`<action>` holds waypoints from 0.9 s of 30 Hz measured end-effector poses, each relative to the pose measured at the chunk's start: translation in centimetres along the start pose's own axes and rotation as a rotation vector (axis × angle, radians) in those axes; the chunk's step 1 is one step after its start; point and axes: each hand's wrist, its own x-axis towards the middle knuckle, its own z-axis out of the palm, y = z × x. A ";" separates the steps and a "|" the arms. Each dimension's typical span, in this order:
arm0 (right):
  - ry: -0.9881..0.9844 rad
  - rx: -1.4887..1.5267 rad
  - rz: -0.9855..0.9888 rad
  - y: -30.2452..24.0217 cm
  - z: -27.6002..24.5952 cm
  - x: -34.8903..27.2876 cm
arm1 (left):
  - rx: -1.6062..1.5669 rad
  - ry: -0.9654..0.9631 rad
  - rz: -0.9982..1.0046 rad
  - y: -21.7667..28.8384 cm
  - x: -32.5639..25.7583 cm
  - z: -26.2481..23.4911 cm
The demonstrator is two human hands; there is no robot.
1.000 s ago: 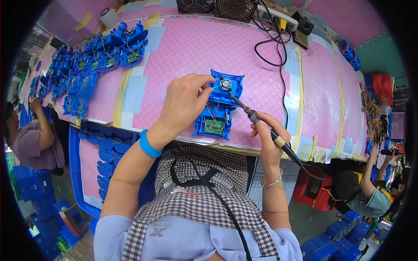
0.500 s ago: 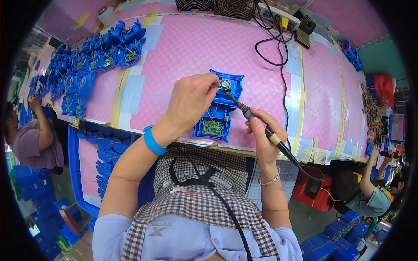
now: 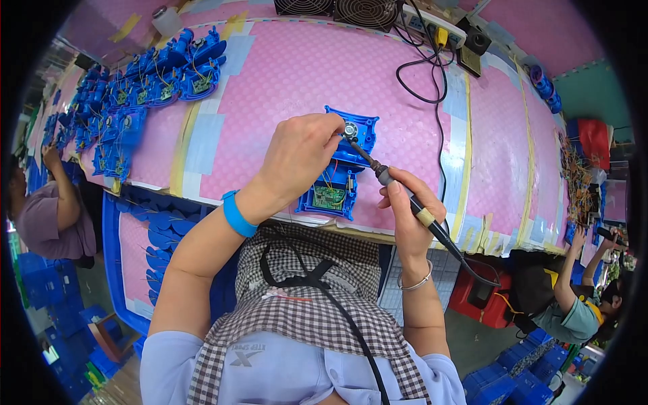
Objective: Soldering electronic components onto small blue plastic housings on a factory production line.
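Note:
A blue plastic housing (image 3: 343,156) lies on the pink bench cover in front of me. In its upper part sits a small round speaker (image 3: 350,130), and a green circuit board (image 3: 329,197) with thin wires is in the lower part. My right hand (image 3: 410,202) grips a soldering iron (image 3: 424,215), whose tip touches or nearly touches the speaker's lower edge. My left hand (image 3: 302,152) is closed at the speaker's left side. Its fingertips are pinched together, and what they hold is hidden or too small to make out.
Several similar blue housings (image 3: 165,81) with boards stand at the far left. A power strip (image 3: 432,27), black cable (image 3: 440,121) and soldering stand (image 3: 470,57) are at the back. A blue tray (image 3: 121,270) of parts sits below the bench. Other people work at both sides.
My left hand has shifted very slightly to the right at the speaker. The soldering iron stays at nearly the same spot, and the housing has not visibly moved.

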 end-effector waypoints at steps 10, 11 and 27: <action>0.098 -0.044 -0.039 -0.6 -2.4 0.4 | 0.063 -0.014 0.028 1.2 -0.8 -1.7; 0.093 -0.049 -0.015 -0.7 -2.6 0.5 | 0.063 -0.013 0.025 1.4 -0.7 -1.5; 0.045 -0.149 -0.022 0.3 -2.2 1.3 | 0.220 0.001 0.029 1.9 0.2 1.9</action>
